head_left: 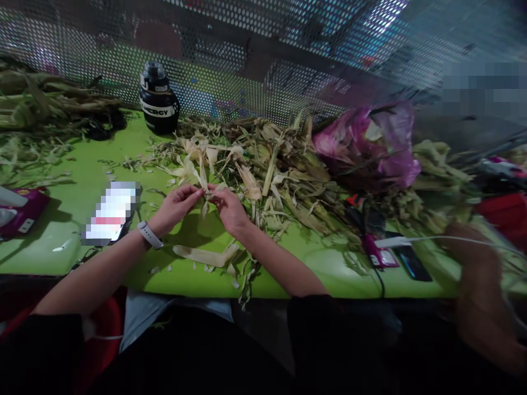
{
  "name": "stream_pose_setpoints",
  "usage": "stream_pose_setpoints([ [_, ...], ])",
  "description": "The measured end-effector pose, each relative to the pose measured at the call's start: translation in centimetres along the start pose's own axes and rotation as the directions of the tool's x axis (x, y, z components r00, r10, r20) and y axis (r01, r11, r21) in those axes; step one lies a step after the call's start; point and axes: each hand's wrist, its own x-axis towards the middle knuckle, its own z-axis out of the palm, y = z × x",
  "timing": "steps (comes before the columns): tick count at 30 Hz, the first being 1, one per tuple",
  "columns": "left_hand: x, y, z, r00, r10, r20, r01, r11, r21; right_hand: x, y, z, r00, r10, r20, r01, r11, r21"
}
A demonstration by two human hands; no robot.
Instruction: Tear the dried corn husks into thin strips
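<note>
My left hand [179, 207] and my right hand [229, 207] meet over the green table, fingertips pinched together on a pale corn husk [201, 174]. Its strips fan out above the fingers, and a short end hangs below them. A light watch band [150, 235] circles my left wrist. On the table below my hands lies a loose flat piece of husk [206, 255] with small scraps around it. Just beyond my fingers, a heap of dry corn husks [284, 164] spreads to the right. My fingers partly hide where the husk is gripped.
A black jug [158, 107] stands at the back against a perforated metal panel [263, 60]. Left are a lit phone [111, 214], a purple tissue pack [24, 214] and more husks [41, 104]. Right are a pink plastic bag [370, 142], a dark phone [414, 260] and another person's arm [480, 285].
</note>
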Motion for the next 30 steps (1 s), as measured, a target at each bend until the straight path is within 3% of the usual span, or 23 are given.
stream_pose_setpoints([
  [3,-0.11,0.17,-0.1,1.0,0.027,0.011,-0.027,1.0,0.002,0.1,-0.17,-0.1,1.0,0.007,-0.02,-0.006,1.0,0.014],
  [11,-0.31,0.67,0.0,0.999,-0.051,0.008,0.051,0.998,-0.049,0.28,-0.32,0.01,0.987,0.147,0.072,-0.157,0.976,0.153],
  [17,-0.09,0.51,-0.37,0.982,-0.187,0.025,0.188,0.981,-0.052,0.3,-0.28,-0.08,0.989,0.139,0.054,-0.147,0.972,0.185],
  [21,-0.11,0.35,-0.31,0.975,-0.195,0.108,0.206,0.974,-0.097,0.06,-0.11,0.17,0.99,0.124,0.064,-0.135,0.972,0.192],
  [25,-0.38,0.24,0.11,0.963,-0.177,0.204,0.191,0.98,-0.049,-0.01,0.1,0.36,0.993,0.094,0.07,-0.101,0.991,0.093],
  [30,-0.43,0.17,0.1,0.963,-0.185,0.194,0.201,0.977,-0.065,0.35,-0.49,-0.41,0.998,-0.017,0.068,0.031,0.978,-0.205],
])
